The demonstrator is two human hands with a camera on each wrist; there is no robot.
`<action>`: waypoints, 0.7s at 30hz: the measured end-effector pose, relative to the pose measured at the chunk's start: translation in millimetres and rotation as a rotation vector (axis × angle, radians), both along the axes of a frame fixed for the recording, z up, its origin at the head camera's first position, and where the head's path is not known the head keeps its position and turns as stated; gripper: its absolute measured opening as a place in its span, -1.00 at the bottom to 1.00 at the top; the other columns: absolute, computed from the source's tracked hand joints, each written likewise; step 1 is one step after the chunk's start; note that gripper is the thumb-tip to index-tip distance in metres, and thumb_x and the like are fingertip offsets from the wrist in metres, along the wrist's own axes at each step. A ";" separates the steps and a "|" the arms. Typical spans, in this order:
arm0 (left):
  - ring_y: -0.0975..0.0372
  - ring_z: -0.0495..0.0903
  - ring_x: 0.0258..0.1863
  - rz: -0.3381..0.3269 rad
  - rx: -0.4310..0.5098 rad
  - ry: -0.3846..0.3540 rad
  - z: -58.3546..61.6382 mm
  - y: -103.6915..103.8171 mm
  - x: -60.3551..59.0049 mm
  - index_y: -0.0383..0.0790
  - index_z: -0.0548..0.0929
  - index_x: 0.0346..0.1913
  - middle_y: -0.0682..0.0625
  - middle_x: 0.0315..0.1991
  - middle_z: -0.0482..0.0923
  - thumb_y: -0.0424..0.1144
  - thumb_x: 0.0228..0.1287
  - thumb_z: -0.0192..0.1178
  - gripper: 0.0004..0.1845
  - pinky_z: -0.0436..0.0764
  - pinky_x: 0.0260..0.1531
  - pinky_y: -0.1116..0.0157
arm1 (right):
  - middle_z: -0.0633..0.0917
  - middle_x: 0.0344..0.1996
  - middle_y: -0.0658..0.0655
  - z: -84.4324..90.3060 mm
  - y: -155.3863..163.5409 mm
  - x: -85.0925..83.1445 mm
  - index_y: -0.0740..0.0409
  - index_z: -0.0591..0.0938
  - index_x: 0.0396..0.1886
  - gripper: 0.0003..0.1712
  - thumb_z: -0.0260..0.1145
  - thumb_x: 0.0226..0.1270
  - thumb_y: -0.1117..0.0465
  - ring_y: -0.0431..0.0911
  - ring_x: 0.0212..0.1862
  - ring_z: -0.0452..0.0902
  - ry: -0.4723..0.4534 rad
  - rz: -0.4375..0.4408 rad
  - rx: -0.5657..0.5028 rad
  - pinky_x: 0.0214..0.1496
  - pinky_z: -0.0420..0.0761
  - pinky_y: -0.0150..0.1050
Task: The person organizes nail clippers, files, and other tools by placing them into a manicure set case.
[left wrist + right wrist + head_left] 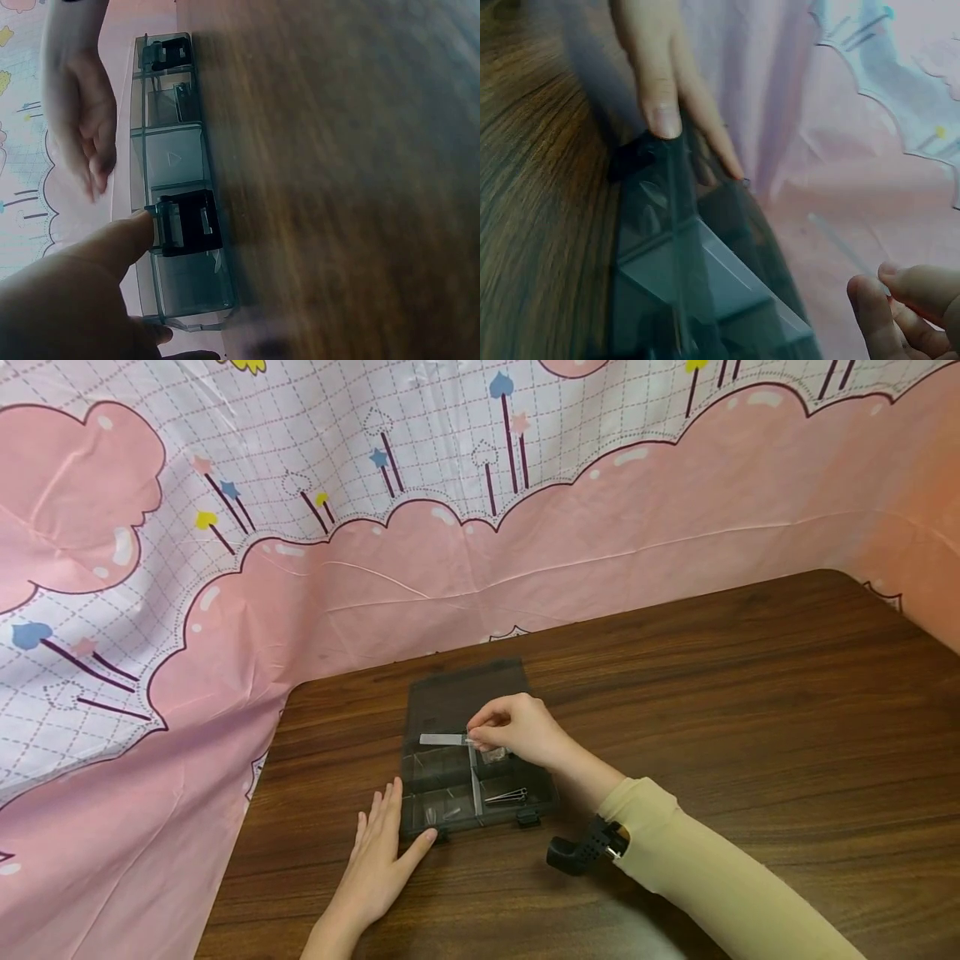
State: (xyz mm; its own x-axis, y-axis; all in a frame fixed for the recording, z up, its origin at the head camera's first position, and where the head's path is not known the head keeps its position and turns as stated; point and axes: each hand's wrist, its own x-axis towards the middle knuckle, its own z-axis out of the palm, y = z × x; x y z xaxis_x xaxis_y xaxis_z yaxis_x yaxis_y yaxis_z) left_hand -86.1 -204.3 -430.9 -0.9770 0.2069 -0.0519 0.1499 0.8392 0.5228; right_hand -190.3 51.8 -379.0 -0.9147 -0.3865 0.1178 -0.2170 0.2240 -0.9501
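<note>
A dark see-through compartment box stands on the table with its lid folded open to the back. My right hand is over the middle of the box and pinches one end of a thin whitish strip between thumb and fingertips. In the right wrist view the strip slants up from the fingers. My left hand holds against the box's front left corner with straight fingers. Its thumb touches the box by the left latch in the left wrist view.
Another pale strip lies lengthwise in the box. Slim metal pieces lie in the front right compartment, small clear bits at the front left. A brown wooden table extends right, with a patterned pink cloth behind.
</note>
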 end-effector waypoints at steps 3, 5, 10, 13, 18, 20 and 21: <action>-0.07 -0.27 0.48 -0.003 0.001 0.000 0.8 -0.3 -0.2 -0.21 -0.19 0.53 -0.20 0.51 -0.18 0.21 0.37 0.00 -0.08 -0.28 0.35 -0.18 | 0.73 -0.51 0.02 -3.3 -15.4 -3.8 0.26 0.73 -0.30 -0.89 0.39 0.22 0.29 0.02 -0.38 0.71 0.020 0.011 0.066 -0.37 0.69 -0.17; -0.07 -0.27 0.47 -0.005 0.003 0.000 1.1 -0.7 -0.2 -0.21 -0.19 0.53 -0.20 0.51 -0.18 0.20 0.38 0.00 -0.08 -0.28 0.34 -0.19 | 0.73 -0.53 0.01 -6.0 -23.7 -6.3 0.24 0.73 -0.33 -0.92 0.40 0.21 0.30 -0.02 -0.41 0.70 0.040 0.019 0.114 -0.45 0.66 -0.28; -0.07 -0.28 0.48 -0.007 0.000 0.001 0.3 -1.0 -0.8 -0.19 -0.20 0.53 -0.19 0.51 -0.19 0.20 0.38 0.00 -0.08 -0.28 0.35 -0.19 | 0.72 -0.55 0.02 -10.3 -39.2 -9.2 0.26 0.72 -0.38 -0.95 0.40 0.20 0.33 -0.11 -0.48 0.67 0.066 0.026 0.187 -0.49 0.61 -0.39; -0.07 -0.27 0.48 -0.008 -0.001 0.006 0.1 -1.0 -0.8 -0.18 -0.20 0.53 -0.19 0.51 -0.19 0.21 0.37 0.00 -0.08 -0.27 0.35 -0.19 | 0.71 -0.56 0.04 -12.1 -45.3 -9.1 0.26 0.71 -0.42 -0.94 0.40 0.19 0.33 -0.10 -0.50 0.67 0.084 0.032 0.209 -0.49 0.61 -0.40; -0.06 -0.28 0.48 -0.008 -0.005 0.003 0.6 -1.1 -0.3 -0.17 -0.20 0.53 -0.19 0.51 -0.19 0.24 0.37 -0.03 -0.07 -0.27 0.35 -0.19 | 0.70 -0.58 0.02 -15.4 -52.2 -9.3 0.23 0.71 -0.46 -0.93 0.41 0.18 0.32 -0.15 -0.53 0.64 0.118 0.045 0.250 -0.51 0.59 -0.43; -0.07 -0.28 0.48 -0.010 0.000 -0.002 1.2 -1.0 -0.1 -0.18 -0.21 0.53 -0.19 0.51 -0.20 0.25 0.37 -0.04 -0.07 -0.28 0.34 -0.19 | 0.70 -0.58 0.02 -15.8 -53.8 -9.3 0.23 0.72 -0.46 -0.94 0.42 0.17 0.32 -0.18 -0.54 0.63 0.139 0.047 0.273 -0.51 0.58 -0.44; -0.07 -0.29 0.47 -0.011 0.004 -0.004 1.4 -1.0 -0.2 -0.17 -0.21 0.53 -0.19 0.51 -0.20 0.25 0.37 -0.05 -0.07 -0.28 0.34 -0.19 | 0.71 -0.57 0.02 -15.7 -54.4 -9.0 0.24 0.72 -0.45 -0.94 0.42 0.17 0.32 -0.19 -0.53 0.63 0.158 0.047 0.287 -0.50 0.59 -0.44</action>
State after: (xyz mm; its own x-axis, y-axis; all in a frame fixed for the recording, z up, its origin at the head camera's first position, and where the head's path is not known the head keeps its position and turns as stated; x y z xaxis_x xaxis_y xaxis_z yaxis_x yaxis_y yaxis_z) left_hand -86.3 -205.2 -429.5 -0.9743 0.2183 -0.0549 0.1574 0.8351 0.5271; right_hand -199.3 -2.6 -394.7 -0.8742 -0.4657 0.1372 -0.3733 0.4640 -0.8033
